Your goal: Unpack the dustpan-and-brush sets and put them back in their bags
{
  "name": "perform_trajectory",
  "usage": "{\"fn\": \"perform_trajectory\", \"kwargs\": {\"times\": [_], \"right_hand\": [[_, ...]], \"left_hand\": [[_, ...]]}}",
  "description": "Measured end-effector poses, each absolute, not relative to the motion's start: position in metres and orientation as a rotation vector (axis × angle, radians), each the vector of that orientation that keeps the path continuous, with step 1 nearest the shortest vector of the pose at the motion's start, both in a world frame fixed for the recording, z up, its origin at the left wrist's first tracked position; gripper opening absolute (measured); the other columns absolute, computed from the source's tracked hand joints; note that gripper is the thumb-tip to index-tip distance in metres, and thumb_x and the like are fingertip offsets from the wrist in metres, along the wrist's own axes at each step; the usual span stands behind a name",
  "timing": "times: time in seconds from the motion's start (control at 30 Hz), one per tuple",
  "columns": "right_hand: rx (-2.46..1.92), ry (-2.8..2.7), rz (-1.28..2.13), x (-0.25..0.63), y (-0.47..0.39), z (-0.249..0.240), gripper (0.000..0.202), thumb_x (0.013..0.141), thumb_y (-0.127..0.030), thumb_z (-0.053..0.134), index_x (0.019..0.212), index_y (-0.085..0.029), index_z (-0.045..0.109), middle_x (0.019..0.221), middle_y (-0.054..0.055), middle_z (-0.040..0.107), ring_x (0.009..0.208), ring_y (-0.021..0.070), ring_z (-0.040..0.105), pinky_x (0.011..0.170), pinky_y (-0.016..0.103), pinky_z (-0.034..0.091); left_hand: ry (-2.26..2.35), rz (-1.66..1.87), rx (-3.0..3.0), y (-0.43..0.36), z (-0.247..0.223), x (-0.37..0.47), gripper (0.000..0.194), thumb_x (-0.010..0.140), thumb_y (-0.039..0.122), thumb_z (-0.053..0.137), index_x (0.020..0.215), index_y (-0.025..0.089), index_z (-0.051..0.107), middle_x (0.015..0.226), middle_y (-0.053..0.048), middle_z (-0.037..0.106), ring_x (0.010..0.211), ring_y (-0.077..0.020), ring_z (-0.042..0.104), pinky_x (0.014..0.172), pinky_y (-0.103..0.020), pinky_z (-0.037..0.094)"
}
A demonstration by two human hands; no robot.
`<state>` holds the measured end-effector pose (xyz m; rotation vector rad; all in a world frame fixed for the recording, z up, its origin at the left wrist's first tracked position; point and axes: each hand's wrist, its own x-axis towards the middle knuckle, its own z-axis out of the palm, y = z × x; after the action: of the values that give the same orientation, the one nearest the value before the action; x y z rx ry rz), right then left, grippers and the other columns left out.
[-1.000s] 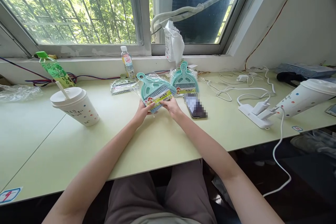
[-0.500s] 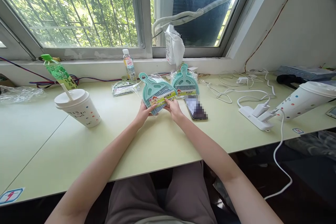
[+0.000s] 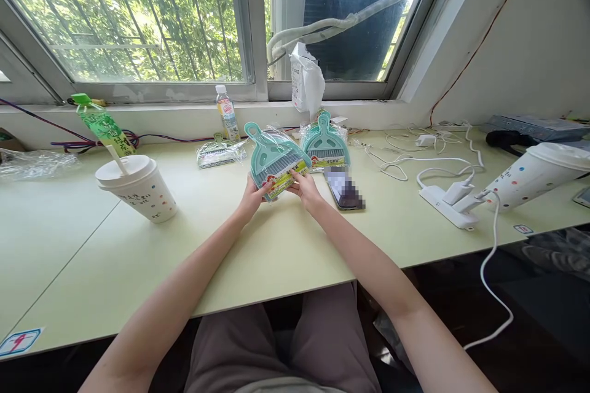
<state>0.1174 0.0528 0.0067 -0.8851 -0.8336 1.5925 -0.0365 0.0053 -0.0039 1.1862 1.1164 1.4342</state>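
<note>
Between my two hands is a mint-green mini dustpan and brush set in clear wrapping, tilted with its handle up to the left. A yellow label band crosses its lower part. My left hand is closed on the lower left edge. At the lower right edge, my right hand grips the set over the label, some fingers hidden behind. Just beyond, a stack of similar dustpan sets leans near the wall. Another wrapped set lies flat behind to the left.
A phone lies right of my right hand. A paper cup with straw and a green bottle stand left; a clear bottle is at the back. A power strip, cables and a tilted cup are right.
The label band has shifted down along the dustpan set, showing more of the brush bristles above it. The set's handle has risen slightly; both hands stay in nearly the same place.
</note>
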Motion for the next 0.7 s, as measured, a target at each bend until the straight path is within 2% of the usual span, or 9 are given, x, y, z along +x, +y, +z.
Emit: {"fn": "perform_trajectory", "kwargs": {"times": [0.2, 0.43, 0.7], "right_hand": [[-0.96, -0.702, 1.59, 0.123, 0.059, 0.009, 0.012, 0.09, -0.031, 0.058, 0.096, -0.02, 0.059, 0.082, 0.002, 0.07, 0.069, 0.0165, 0.07, 0.071, 0.034, 0.063], [-0.937, -0.692, 1.561, 0.131, 0.068, 0.006, 0.013, 0.088, -0.032, 0.061, 0.094, -0.021, 0.06, 0.078, 0.001, 0.07, 0.065, 0.0149, 0.069, 0.064, 0.029, 0.061], [-0.9, -0.744, 1.574, 0.133, 0.073, 0.005, 0.016, 0.086, -0.034, 0.064, 0.095, -0.021, 0.06, 0.084, 0.002, 0.072, 0.067, 0.0155, 0.07, 0.064, 0.03, 0.062]], "left_hand": [[1.081, 1.421, 1.214, 0.007, -0.005, -0.037, 0.072, 0.07, 0.042, 0.076, 0.126, 0.027, 0.033, 0.125, -0.01, 0.057, 0.097, -0.0286, 0.066, 0.064, -0.04, 0.061], [1.07, 1.416, 1.243, 0.007, -0.005, -0.038, 0.073, 0.068, 0.043, 0.077, 0.124, 0.026, 0.034, 0.125, -0.009, 0.058, 0.096, -0.0279, 0.067, 0.063, -0.038, 0.062], [1.034, 1.384, 1.255, 0.001, 0.003, -0.042, 0.072, 0.071, 0.04, 0.075, 0.129, 0.029, 0.035, 0.128, -0.008, 0.058, 0.102, -0.0286, 0.065, 0.072, -0.044, 0.062]]}}
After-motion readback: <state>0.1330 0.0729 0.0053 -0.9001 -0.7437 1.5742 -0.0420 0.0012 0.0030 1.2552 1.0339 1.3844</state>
